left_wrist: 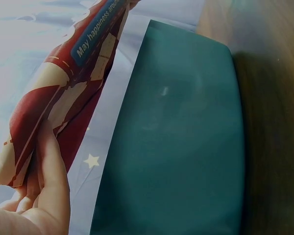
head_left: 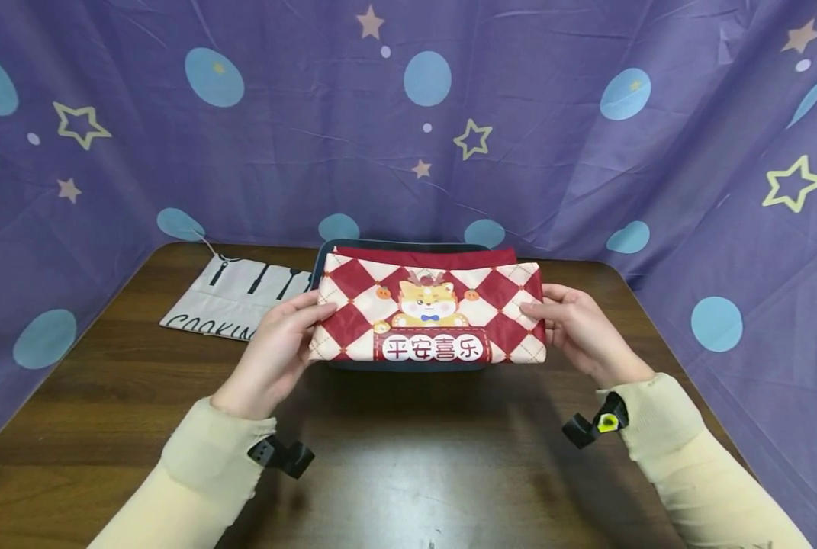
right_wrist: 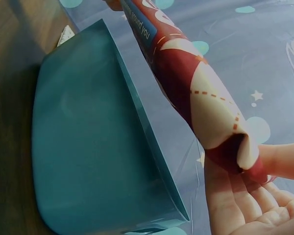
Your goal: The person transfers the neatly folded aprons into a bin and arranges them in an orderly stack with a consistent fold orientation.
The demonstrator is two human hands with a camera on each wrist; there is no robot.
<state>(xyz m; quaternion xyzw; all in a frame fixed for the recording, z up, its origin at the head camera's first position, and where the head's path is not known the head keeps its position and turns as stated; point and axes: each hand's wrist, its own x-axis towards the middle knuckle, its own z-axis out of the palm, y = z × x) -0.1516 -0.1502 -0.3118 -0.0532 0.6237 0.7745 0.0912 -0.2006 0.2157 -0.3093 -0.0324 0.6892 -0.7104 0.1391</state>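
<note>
Both hands [head_left: 275, 349] [head_left: 585, 333] in a grip on opposite ends of checkered fabric [head_left: 430, 309] between them (apparently folded)

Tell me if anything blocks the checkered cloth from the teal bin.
Nothing visible does. The left hand and right hand hold the checkered cloth higher than the teal bin, and both wrist views show an open gap between them. The bin's inside is hidden.

Pale glare on tabletop [head_left: 408, 473], soft shadows, dimmer wrist views
</note>
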